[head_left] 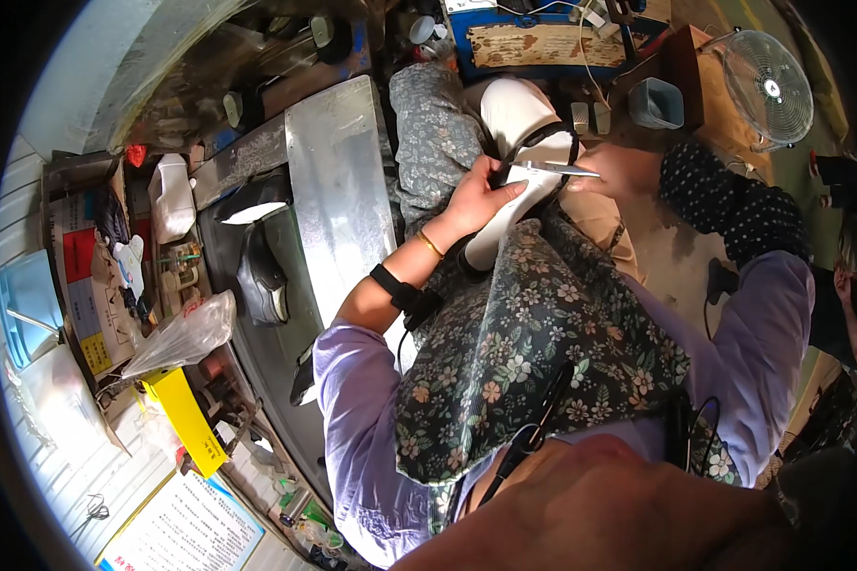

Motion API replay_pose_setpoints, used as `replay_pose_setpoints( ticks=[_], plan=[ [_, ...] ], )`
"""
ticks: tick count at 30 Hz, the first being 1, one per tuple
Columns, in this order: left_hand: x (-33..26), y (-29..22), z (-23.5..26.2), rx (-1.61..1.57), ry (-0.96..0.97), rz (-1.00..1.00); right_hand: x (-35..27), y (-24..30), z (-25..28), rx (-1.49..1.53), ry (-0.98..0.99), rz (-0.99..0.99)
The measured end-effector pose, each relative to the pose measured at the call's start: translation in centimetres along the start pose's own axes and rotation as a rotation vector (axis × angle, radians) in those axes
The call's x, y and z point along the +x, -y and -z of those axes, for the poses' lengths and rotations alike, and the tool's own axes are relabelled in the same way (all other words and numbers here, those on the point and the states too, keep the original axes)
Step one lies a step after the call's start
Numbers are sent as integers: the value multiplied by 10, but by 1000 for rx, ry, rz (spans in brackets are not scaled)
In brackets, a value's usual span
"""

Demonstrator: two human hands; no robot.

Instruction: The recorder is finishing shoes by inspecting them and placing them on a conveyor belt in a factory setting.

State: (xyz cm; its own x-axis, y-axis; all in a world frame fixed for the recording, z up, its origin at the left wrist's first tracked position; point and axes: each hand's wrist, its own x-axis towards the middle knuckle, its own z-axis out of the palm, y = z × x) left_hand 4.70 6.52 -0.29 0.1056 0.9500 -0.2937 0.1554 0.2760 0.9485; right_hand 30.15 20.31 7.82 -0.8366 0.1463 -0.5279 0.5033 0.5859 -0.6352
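Observation:
My left hand (481, 195) grips a white shoe (528, 143) with black trim, holding it on my lap over a floral apron (543, 333). My right hand (619, 171) holds a thin metal tool, scissors or tweezers (552, 168), whose tip lies against the shoe's black edge. A gold bangle and a black wrist strap sit on my left forearm. A dark dotted sleeve cover wraps my right forearm.
To my left runs a dark conveyor belt (267, 352) carrying black-and-white shoes (262, 276), beside a shiny metal plate (338, 190). A clear plastic bag (186, 333), a yellow box (190, 419) and papers lie further left. A fan (767, 86) and grey bin (655, 103) stand at upper right.

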Motion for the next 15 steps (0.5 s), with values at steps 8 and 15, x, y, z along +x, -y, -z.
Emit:
replay_pose_setpoints(
  ticks=[8, 15],
  plan=[
    [14, -26, 14, -581, 207, 342, 12, -22, -66, -117, -416, 175],
    [36, -36, 12, -473, 321, 383, -16, -5, -67, -240, -512, 126]
  ],
)
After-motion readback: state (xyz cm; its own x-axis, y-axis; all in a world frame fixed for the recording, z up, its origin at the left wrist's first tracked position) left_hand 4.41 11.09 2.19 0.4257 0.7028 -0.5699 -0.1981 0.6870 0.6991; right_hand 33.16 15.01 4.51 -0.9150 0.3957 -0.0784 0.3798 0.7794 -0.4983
